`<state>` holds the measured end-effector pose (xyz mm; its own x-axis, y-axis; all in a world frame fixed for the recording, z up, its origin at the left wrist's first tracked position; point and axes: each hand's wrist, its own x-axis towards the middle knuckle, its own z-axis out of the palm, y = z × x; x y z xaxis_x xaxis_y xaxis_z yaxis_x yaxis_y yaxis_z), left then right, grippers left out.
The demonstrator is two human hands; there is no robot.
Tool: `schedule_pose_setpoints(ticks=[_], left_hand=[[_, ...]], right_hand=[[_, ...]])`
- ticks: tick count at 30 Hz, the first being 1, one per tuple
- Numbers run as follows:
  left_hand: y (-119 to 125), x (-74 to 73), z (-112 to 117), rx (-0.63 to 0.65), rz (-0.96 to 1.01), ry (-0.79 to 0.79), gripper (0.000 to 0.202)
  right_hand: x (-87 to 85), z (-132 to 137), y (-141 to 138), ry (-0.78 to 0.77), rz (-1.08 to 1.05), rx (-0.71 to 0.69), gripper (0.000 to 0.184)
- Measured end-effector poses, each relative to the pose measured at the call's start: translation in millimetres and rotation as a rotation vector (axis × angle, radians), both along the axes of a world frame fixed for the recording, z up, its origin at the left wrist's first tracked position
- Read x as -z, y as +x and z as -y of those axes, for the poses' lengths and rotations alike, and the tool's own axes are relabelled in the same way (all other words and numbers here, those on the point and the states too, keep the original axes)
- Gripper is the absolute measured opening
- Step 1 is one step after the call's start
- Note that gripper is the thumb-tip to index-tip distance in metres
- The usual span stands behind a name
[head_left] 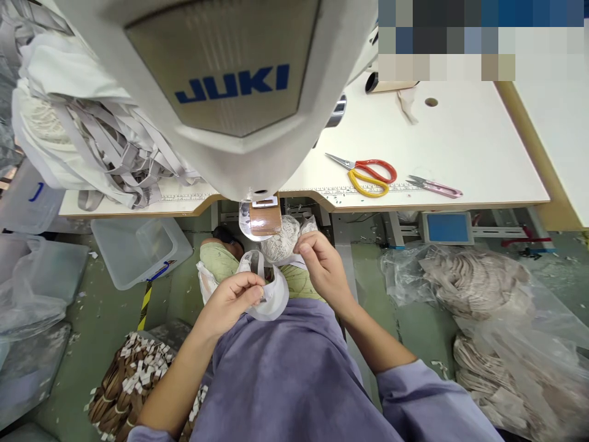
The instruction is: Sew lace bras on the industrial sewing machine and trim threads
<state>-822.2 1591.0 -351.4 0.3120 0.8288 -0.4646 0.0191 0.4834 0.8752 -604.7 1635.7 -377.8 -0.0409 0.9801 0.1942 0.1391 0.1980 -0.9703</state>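
Observation:
My left hand [232,301] is closed in a pinch on a white fabric piece [276,299], which curves in a loop above my lap. A pale strap shows inside the loop. To its right, my right hand [322,267] pinches at the edge of bunched white lace fabric [281,239]. Whether the lace and the white piece are joined, I cannot tell. Both hands are below the head of a JUKI sewing machine [239,80], close to its clear guard [260,221].
Scissors [368,172] and pink thread snips [435,186] lie on the white table [460,141]. White garments and straps [105,135] are heaped at left. A plastic bin [138,252], bundled brown straps [133,380] and bagged beige fabric [478,282] are on the floor.

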Motion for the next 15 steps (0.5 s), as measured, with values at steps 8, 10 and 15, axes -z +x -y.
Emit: schedule_pose_setpoints(ticks=[8,10,15], left_hand=[[1,-3.2,-1,0.032,-0.013,0.029,0.029],[0,-2.8,-1,0.044,-0.021,0.039,0.029],[0,-1.6,0,0.057,-0.020,0.078,0.026]], right_hand=[[-14.6,10,-4,-0.056,-0.023,-0.500,0.024],[-18.1,12,-5,-0.068,-0.006,-0.551,0.024],[-21.5,16,-5,-0.094,0.019,-0.528,0.012]])
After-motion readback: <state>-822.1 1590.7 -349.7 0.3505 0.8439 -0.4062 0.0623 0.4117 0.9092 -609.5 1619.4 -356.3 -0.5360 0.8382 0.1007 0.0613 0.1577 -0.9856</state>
